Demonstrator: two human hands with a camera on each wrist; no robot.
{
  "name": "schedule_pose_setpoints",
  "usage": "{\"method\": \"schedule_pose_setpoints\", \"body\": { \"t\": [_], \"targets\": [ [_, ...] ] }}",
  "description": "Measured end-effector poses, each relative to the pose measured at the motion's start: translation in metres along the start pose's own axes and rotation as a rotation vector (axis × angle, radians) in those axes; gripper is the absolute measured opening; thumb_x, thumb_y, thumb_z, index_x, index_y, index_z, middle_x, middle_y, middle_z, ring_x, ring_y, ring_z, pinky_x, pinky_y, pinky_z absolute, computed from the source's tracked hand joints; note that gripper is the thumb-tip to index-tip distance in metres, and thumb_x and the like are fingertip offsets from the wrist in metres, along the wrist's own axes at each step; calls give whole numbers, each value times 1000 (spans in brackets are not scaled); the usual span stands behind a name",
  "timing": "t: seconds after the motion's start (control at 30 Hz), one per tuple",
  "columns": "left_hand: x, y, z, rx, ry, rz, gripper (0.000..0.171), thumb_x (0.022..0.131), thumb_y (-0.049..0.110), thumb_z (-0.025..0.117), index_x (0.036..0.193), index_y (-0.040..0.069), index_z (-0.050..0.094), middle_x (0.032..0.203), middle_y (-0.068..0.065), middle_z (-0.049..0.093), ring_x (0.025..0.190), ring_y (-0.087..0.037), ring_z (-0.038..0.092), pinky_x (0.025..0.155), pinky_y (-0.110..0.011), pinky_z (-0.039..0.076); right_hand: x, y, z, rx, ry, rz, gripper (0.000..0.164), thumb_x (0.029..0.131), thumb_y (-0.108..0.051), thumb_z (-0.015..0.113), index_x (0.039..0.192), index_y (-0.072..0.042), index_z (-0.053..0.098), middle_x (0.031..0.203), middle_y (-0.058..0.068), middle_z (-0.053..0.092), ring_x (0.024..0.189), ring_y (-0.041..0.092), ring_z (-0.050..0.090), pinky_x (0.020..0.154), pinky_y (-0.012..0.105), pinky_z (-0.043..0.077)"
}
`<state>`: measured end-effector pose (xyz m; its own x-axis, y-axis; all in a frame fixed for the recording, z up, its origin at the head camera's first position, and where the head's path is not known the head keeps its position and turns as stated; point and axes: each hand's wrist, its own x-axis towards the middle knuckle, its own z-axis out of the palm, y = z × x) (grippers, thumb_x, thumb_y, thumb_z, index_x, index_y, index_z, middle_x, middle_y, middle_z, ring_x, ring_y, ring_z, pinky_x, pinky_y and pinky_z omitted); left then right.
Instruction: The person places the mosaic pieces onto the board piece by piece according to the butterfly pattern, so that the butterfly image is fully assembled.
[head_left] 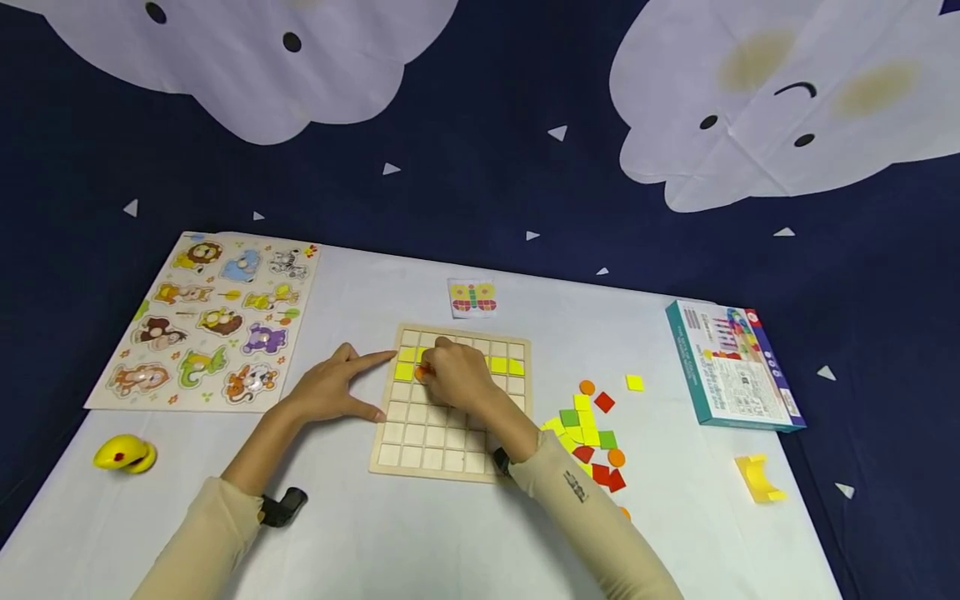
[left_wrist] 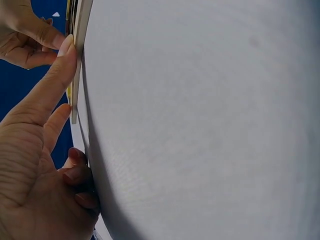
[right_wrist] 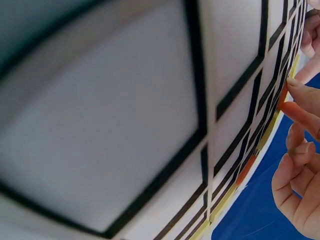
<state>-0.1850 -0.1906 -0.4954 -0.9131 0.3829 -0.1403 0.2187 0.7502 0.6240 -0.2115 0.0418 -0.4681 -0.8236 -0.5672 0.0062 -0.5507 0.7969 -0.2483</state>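
Note:
A wooden grid board (head_left: 397, 411) lies mid-table, with yellow tiles (head_left: 498, 364) in its upper squares. My right hand (head_left: 459, 375) is over the upper part of the board. Thumb and fingertip pinch an orange tile (right_wrist: 283, 96) at a square near the left side; part of the tile is hidden by the fingers. My left hand (head_left: 324, 389) rests at the board's left edge, index finger and thumb stretched apart and touching the frame, the other fingers folded under. Another orange tile (right_wrist: 246, 170) shows in the board in the right wrist view.
A butterfly picture card (head_left: 473, 298) lies behind the board. Loose yellow, green, red and orange tiles (head_left: 583, 425) are scattered right of it. An animal puzzle (head_left: 213, 325) and yellow toy (head_left: 125, 454) lie left; a box (head_left: 735, 364) and yellow curved piece (head_left: 760, 479) lie right.

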Motion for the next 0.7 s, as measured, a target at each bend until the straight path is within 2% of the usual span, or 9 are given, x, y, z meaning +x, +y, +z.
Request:
{"method": "schedule_pose_setpoints", "body": {
  "t": [0.2,0.33,0.57,0.7],
  "targets": [
    [-3,-2,0,-7,0,-15,99,63,50,90,148,23,48,91,-6,37,74,-18,37,64,-31,30,-4,1,-4,-32,-33,-12,22,93,-28,71,106,-11,76,92,3,65,71,11,60,65,26,51],
    [-4,-4,1,-12,1,-18,100,62,49,90,148,23,48,91,-6,37,73,-18,36,63,-31,30,-17,7,-8,-38,-10,-37,21,91,-25,72,105,-10,77,90,3,64,68,12,60,62,25,50],
    [-1,-2,4,-17,-13,-39,102,60,48,92,148,24,48,91,-5,37,71,-18,36,62,-31,31,-53,40,-20,-27,101,-27,15,88,-18,76,99,-7,78,81,3,59,65,13,58,61,27,49],
    [1,0,2,-12,-10,-27,101,60,50,91,148,24,48,91,-5,37,71,-18,36,62,-31,30,-73,65,-33,-57,144,40,16,84,-15,80,97,-5,78,79,4,58,64,15,57,62,30,50]
  ]
}}
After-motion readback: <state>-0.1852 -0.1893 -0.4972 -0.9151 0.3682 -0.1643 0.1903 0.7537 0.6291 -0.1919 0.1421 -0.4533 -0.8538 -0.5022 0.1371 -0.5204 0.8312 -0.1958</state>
